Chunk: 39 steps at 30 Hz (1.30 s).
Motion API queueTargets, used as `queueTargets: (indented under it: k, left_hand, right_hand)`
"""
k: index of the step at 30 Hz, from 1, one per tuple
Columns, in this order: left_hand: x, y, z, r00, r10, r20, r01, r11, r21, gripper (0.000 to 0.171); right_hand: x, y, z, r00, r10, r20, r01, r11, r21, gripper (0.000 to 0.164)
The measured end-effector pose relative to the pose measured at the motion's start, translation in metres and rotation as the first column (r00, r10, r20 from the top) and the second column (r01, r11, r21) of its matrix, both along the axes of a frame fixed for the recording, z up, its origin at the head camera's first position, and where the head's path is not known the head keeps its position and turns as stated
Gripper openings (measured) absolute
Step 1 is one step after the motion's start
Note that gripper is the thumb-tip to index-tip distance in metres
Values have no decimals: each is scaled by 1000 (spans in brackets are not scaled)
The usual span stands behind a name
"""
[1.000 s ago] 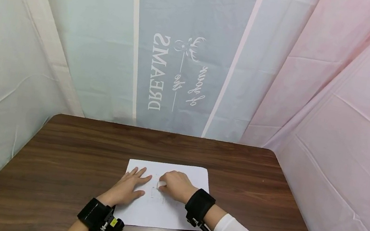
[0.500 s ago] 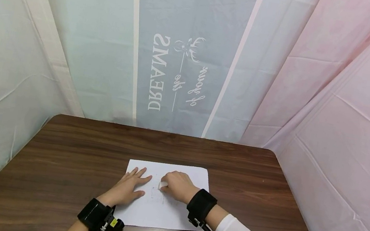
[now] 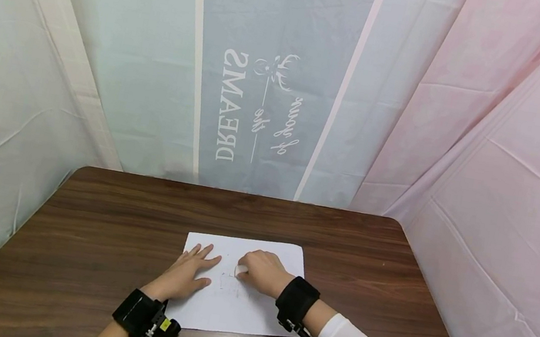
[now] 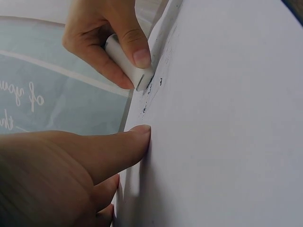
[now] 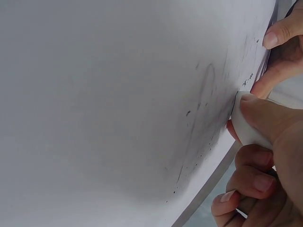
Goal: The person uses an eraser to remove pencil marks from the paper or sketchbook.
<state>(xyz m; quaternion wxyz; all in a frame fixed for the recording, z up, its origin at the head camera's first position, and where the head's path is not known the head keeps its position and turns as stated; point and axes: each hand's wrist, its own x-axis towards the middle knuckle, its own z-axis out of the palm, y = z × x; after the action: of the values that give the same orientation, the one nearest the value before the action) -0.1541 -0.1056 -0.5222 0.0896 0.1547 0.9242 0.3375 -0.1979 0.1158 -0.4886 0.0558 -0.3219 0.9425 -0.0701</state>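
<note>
A white sheet of paper (image 3: 244, 320) lies on the brown wooden table. My right hand (image 3: 262, 271) pinches a white eraser (image 4: 124, 60) between thumb and fingers, its end right at the paper over dark pencil marks (image 5: 188, 113). Grey smudges and dark crumbs surround the eraser in the right wrist view. On the left part of the sheet rests my left hand (image 3: 185, 275), fingers spread and straight, thumb pointing toward the marks. Part of the eraser is hidden by the right hand's fingers.
The wooden table (image 3: 133, 217) extends around the sheet on all sides. A printed cloth curtain (image 3: 285, 16) hangs behind its far edge, and pale cloth walls stand left and right. Black straps with small cameras (image 3: 135, 313) circle both wrists.
My right hand, with the eraser, has slid slightly to the right across the paper, showing more of the marks beside it. The left hand and the sheet stay in place.
</note>
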Motion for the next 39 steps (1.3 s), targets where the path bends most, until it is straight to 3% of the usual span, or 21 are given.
queueTargets:
  k: [39]
  left_hand:
    - [3,2,3,1000,11,-22,-11,1000,-10,50]
  right_hand:
    - [-1,31,0,1000,-28,-9,28,1000,-13,11]
